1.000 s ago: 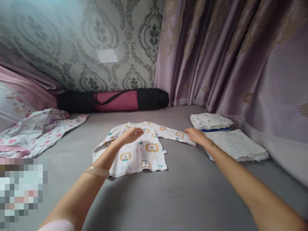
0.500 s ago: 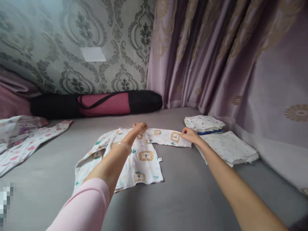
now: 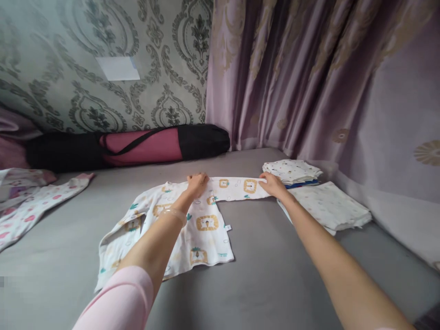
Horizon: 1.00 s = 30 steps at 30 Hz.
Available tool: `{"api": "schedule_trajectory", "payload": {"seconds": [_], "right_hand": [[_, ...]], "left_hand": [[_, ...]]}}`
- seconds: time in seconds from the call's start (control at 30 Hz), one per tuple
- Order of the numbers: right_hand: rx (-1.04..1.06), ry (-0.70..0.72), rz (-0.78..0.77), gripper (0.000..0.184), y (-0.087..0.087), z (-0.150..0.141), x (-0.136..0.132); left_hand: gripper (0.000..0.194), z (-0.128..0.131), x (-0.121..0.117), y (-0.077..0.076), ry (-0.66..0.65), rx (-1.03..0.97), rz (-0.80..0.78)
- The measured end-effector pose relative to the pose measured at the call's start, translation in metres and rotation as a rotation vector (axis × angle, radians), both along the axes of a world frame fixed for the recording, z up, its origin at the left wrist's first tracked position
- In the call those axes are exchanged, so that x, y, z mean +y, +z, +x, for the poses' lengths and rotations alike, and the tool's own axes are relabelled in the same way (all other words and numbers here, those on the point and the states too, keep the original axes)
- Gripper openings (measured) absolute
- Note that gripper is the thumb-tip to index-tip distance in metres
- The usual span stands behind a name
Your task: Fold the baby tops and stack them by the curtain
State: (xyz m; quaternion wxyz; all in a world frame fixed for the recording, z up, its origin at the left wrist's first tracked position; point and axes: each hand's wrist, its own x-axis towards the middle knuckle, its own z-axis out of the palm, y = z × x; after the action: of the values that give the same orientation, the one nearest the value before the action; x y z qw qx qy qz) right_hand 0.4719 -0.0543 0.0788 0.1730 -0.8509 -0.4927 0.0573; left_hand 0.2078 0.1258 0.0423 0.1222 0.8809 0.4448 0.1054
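Observation:
A small white long-sleeved shirt with lion faces and green leaves lies spread on the grey bed. At its shoulder, near the neckline, my left hand is closed on the cloth, its fingertips partly hidden and slightly blurred. My right hand pinches the cuff end of the right-hand sleeve, which runs straight and flat between both hands. The other sleeve is bent down toward the near left, partly behind my left forearm. A small white tag sticks out from the shirt's side seam.
Folded white patterned clothes lie in two piles on the right, near the curtain. Behind the shirt, a long black and pink bag rests against the wall. Pink-spotted clothes lie at the left on the grey sheet.
The sleeve has been drawn straighter and raised toward the back edge by my right hand. My left hand has flattened slightly on the shoulder. The view has shifted a little.

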Motion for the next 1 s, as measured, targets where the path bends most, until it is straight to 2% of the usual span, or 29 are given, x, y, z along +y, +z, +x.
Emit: {"api": "schedule_trajectory", "payload": {"seconds": [0.17,0.33,0.47,0.53,0.6,0.67,0.77,0.87,1.0], "right_hand": [[-0.401,0.031,-0.132,0.04,-0.008,-0.025,-0.011],[-0.525,-0.017,-0.138,0.046,-0.014,-0.04,-0.005],[-0.526,-0.041,-0.096,0.043,-0.009,-0.049,0.006],[-0.494,0.03,-0.063,0.041,-0.008,-0.063,0.015],[-0.4,0.181,-0.052,0.041,-0.012,-0.083,0.027],[-0.258,0.34,-0.057,0.042,-0.019,-0.108,0.039],[-0.106,0.419,-0.09,0.046,-0.032,-0.133,0.05],[-0.097,0.398,-0.148,0.051,-0.038,-0.125,0.045],[-0.155,0.243,-0.233,0.055,-0.041,-0.079,0.025]], "left_hand": [[0.032,0.002,-0.011,-0.014,0.007,-0.019,0.12],[0.031,0.0,-0.014,-0.017,0.038,-0.036,0.215],[0.032,-0.003,-0.025,-0.003,0.009,-0.028,0.286],[0.03,-0.005,-0.038,0.004,-0.052,0.008,0.267],[0.027,-0.006,-0.056,0.008,-0.113,0.05,0.226],[0.024,-0.008,-0.074,0.007,-0.163,0.062,0.187],[0.029,-0.012,-0.096,-0.005,-0.207,0.008,0.147],[0.044,-0.016,-0.107,-0.02,-0.19,-0.026,0.133],[0.061,-0.019,-0.112,-0.028,-0.159,0.031,0.089]]}}
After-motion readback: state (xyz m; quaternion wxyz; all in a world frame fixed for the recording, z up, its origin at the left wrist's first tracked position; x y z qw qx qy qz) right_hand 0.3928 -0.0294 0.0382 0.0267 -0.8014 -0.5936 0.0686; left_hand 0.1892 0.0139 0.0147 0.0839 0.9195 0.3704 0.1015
